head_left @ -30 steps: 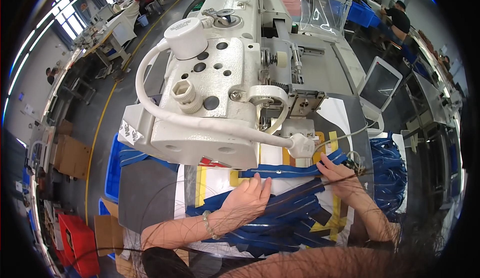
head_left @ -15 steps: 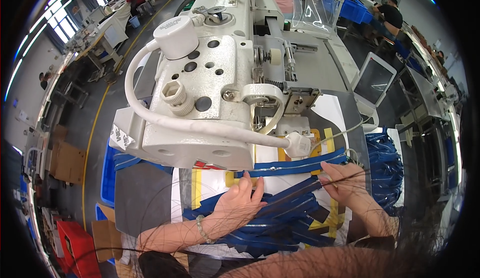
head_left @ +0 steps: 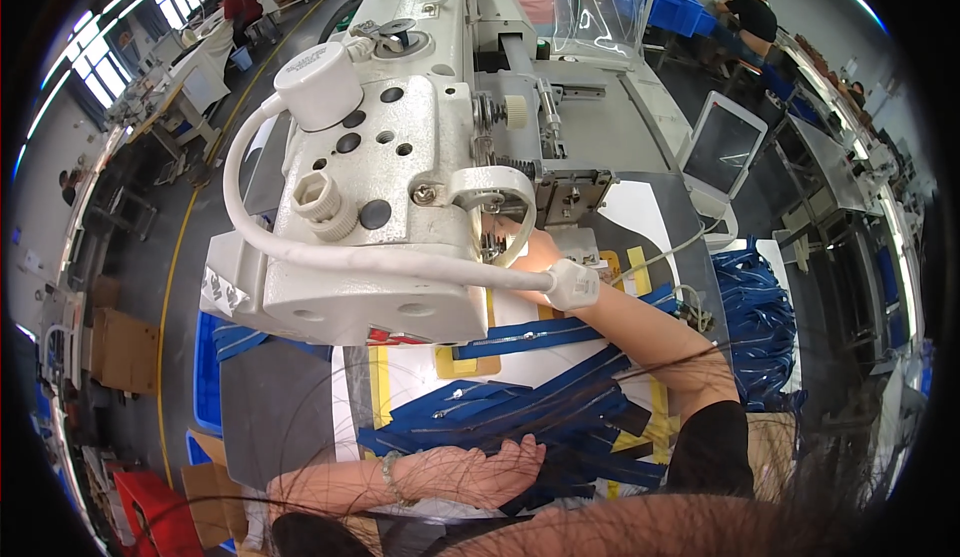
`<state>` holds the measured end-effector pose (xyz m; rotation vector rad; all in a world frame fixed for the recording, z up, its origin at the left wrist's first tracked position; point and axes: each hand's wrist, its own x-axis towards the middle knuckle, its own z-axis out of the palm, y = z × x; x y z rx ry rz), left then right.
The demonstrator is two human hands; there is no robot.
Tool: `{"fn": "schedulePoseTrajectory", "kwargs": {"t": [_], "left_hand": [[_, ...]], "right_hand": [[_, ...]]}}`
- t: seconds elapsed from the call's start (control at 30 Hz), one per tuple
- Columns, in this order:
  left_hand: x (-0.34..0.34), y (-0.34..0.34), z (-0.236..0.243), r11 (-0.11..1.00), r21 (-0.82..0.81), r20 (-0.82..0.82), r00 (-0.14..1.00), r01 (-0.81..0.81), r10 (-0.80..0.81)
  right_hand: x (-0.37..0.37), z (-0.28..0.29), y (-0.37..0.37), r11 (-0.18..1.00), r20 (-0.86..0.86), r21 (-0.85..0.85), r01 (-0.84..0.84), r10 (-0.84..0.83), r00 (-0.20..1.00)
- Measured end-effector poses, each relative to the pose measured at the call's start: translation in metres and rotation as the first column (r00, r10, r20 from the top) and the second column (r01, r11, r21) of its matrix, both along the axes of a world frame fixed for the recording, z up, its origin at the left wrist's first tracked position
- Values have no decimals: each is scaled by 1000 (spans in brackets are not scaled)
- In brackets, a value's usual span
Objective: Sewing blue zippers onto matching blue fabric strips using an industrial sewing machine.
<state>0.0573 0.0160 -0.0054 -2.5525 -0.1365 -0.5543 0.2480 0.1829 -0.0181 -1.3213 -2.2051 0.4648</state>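
A big white industrial sewing machine (head_left: 400,157) fills the middle of the view. Under and in front of it, several blue zipper strips (head_left: 520,407) lie piled on the white table (head_left: 520,357), and one strip (head_left: 540,332) runs toward the needle area. My left hand (head_left: 480,469) lies flat on the near edge of the pile, with a bracelet on its wrist. My right arm reaches up across the strips. My right hand (head_left: 540,249) is at the needle area, mostly hidden behind the machine's white guard, so its grip cannot be seen.
A white cable (head_left: 380,257) loops across the machine's front. A tablet-like screen (head_left: 722,147) stands at the right, with a heap of blue strips (head_left: 755,317) below it. Blue bin (head_left: 207,377), cardboard boxes (head_left: 125,347) and red crate (head_left: 150,512) stand at the left. Other people (head_left: 750,12) work far back.
My right hand has left the blue strips at the right and reached up under the machine head. My left hand has slid toward me along the pile.
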Motion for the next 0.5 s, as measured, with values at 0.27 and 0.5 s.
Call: {"fn": "schedulePoseTrajectory", "kwargs": {"t": [0.27,0.5], "left_hand": [[-24,6,-1,995,-51,77,994,81,-77],[-15,17,1,824,-525,-83,977,-212,198]], "right_hand": [[22,22,-48,827,-63,43,-560,562,825],[69,25,-101,818,311,269,-508,425,850]]}}
